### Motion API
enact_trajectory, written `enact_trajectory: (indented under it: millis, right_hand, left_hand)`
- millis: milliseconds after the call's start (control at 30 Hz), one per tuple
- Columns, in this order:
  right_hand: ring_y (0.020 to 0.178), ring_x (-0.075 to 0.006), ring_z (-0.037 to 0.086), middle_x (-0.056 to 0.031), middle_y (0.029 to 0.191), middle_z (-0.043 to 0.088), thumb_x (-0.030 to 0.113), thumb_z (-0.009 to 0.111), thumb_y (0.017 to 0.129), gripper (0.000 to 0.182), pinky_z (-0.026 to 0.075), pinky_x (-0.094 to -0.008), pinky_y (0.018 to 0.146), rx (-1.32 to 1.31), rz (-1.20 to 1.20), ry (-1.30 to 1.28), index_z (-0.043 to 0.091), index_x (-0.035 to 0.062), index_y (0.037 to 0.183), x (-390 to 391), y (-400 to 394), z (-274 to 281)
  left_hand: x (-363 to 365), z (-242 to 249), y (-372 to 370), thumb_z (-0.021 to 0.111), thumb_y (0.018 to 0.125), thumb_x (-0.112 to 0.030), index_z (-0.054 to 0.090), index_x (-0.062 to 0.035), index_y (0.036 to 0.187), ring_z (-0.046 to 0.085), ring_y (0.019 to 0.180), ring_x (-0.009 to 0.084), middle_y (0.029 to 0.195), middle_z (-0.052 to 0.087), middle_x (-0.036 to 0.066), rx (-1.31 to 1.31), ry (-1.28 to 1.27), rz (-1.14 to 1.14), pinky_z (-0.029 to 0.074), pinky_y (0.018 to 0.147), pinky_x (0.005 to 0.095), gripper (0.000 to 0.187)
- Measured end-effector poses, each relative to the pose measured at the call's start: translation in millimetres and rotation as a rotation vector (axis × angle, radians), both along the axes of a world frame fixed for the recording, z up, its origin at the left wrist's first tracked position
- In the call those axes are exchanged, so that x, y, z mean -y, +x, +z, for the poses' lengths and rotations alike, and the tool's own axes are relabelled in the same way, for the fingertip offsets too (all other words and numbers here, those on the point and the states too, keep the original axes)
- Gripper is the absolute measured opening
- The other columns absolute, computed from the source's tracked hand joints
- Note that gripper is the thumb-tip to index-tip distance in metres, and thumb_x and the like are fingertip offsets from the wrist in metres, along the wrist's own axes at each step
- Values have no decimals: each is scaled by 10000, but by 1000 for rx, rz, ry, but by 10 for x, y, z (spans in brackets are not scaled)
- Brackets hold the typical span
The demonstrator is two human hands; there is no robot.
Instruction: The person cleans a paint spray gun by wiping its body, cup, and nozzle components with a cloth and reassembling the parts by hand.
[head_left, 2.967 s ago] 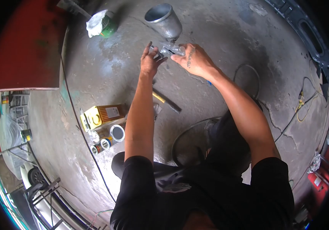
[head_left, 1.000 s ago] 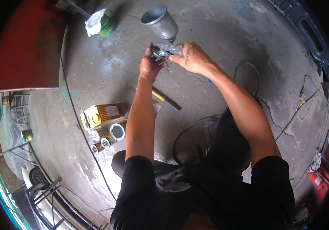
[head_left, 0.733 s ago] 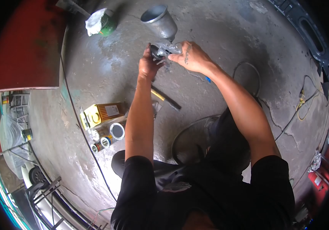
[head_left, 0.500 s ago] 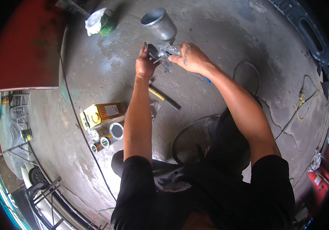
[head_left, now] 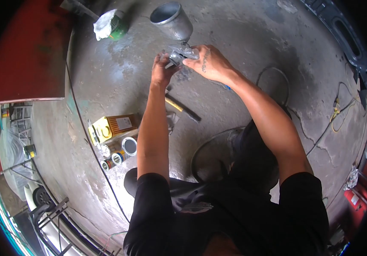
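Note:
A metal spray gun with an open silver cup on top is held out in front of me over the concrete floor. My right hand grips the gun's body from the right. My left hand is closed on the gun's front end, with the fingers wrapped over the nozzle part. The nozzle itself is hidden by those fingers.
A hammer with a yellow-and-black handle lies on the floor under my arms. A yellow tin and several small open cans stand at the left. A green can with a white rag sits far left; cables run at the right.
The spray gun and both hands have shifted slightly left and up. My left hand, open beside the gun three seconds ago, has closed over its front end.

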State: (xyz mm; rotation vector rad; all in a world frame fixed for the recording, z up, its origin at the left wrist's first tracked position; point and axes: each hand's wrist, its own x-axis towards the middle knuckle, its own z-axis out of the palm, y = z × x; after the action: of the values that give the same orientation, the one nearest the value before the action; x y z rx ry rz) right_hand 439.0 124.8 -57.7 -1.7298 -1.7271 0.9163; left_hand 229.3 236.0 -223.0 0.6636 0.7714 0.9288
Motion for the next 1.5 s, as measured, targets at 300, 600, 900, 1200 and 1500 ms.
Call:
enact_trajectory:
  millis: [300, 600, 900, 1200, 1500]
  right_hand:
    - [912, -393, 743, -220, 912, 755, 343, 707, 961, 362, 569, -479, 840, 77, -31, -36, 726, -6, 1058, 3, 17, 23]
    - [945, -382, 743, -228, 970, 753, 341, 702, 975, 410, 574, -470, 880, 100, -67, -5, 706, -19, 1169, 39, -27, 69]
    - [932, -367, 743, -222, 947, 752, 344, 716, 978, 407, 562, -466, 873, 109, -62, -36, 712, -40, 1113, 30, 8, 78]
    - [891, -329, 747, -187, 912, 754, 335, 706, 987, 367, 564, -466, 850, 148, -25, -92, 724, -13, 1104, 38, -15, 89]
    - [880, -349, 749, -175, 914, 764, 344, 697, 976, 315, 569, -467, 832, 63, 17, -22, 754, 58, 1094, 31, 2, 69]
  left_hand:
    - [-75, 62, 83, 722, 915, -28, 418, -49, 1527, 680, 1105, 301, 1309, 625, 190, -251, 12, 102, 640, 820, 494, 684]
    - [-248, -472, 121, 821, 852, -81, 501, -35, 1507, 696, 852, 177, 1164, 674, 125, -740, 557, 171, 614, 671, 377, 731]
    - [23, 290, 226, 653, 1036, -298, 421, -77, 1507, 682, 1018, 385, 1295, 574, 219, -332, -54, 175, 650, 800, 547, 570]
    - [-145, 34, 108, 569, 1044, -520, 352, -135, 1560, 648, 1051, 441, 1422, 475, 266, -111, -223, 182, 594, 770, 523, 680]
    - [-57, -5, 45, 570, 1050, -505, 394, -182, 1511, 637, 1077, 446, 1414, 526, 202, -38, -197, 44, 581, 760, 521, 589]
